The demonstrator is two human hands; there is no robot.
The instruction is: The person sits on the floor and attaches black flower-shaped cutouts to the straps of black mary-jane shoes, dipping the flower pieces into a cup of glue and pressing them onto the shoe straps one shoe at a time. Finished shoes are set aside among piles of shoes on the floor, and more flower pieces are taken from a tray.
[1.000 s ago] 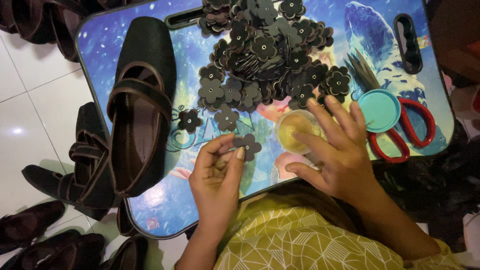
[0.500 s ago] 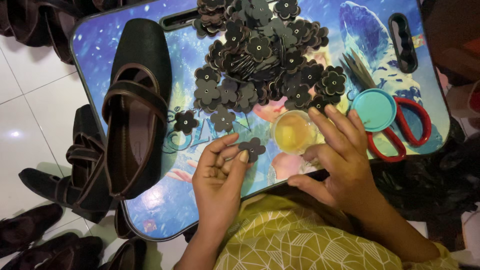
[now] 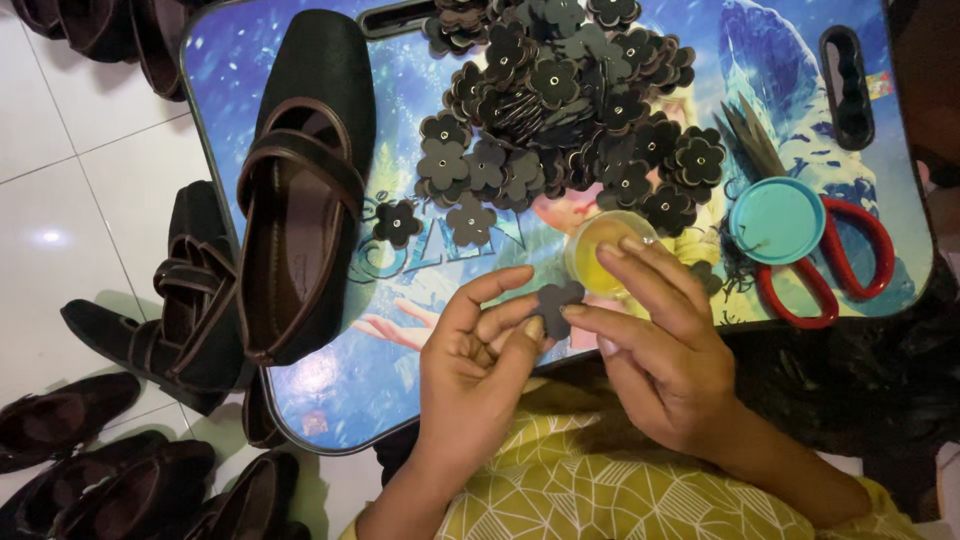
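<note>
Item: small dark flower-shaped cutout (image 3: 556,299), flat, petal-edged. Location: held above the near edge of the tabletop (image 3: 330,385), just in front of the small round tub of yellow paste (image 3: 603,258).

Left hand (image 3: 478,372): fingers curled, thumb and forefinger pinched narrowly on the cutout's left side. Right hand (image 3: 662,345): fingers extended, index fingertip touching the cutout's right edge, the other fingers lying over the tub's near rim. Whether the right hand actually grips the piece or only steadies it cannot be told.

Surroundings: a heap of matching dark flower cutouts (image 3: 560,100) across the far middle of the tabletop, a few loose ones strayed toward the front; a dark strapped shoe (image 3: 300,190) lying lengthwise on the left; a teal round lid (image 3: 777,220) resting on red-handled scissors (image 3: 845,265) at the right; more dark shoes (image 3: 120,330) on the white tiled floor to the left.

Risks, as judged: the open tub sits directly under the right fingers, so a careless knuckle could dip into paste or tip the tub, smearing the printed surface. The pinch on the cutout is light and at its edges; a slip would likely drop it off the near rim into the lap. Sticky fingertips could also lift stray flowers.
</note>
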